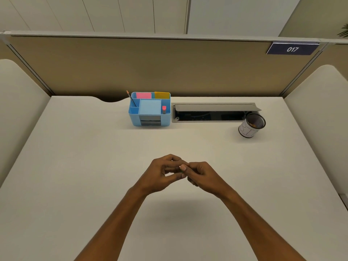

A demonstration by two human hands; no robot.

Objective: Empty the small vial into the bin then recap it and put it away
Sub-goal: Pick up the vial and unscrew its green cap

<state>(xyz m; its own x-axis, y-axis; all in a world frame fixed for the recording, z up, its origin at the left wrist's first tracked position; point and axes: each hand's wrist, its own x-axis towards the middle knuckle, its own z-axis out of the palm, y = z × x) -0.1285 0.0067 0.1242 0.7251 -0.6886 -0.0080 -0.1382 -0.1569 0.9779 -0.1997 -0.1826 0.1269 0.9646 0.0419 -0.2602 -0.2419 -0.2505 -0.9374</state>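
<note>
My left hand (165, 174) and right hand (202, 176) meet fingertip to fingertip above the desk (75, 166), pinched on something hidden, presumably the vial, while the bin (251, 126) stands well apart at far right, beside the cable tray (212, 113).

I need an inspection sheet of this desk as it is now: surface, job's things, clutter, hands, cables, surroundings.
Surface: pale desk, bare near the hands.
Job's things: vial hidden between the fingertips; mesh bin far right, upright.
Clutter: blue organizer with pencil, pink and yellow notes; open cable tray.
Hands: left hand and right hand meet at the fingertips above the desk.
Cables: nothing seen.
Surroundings: partition panel, sign 017.
</note>
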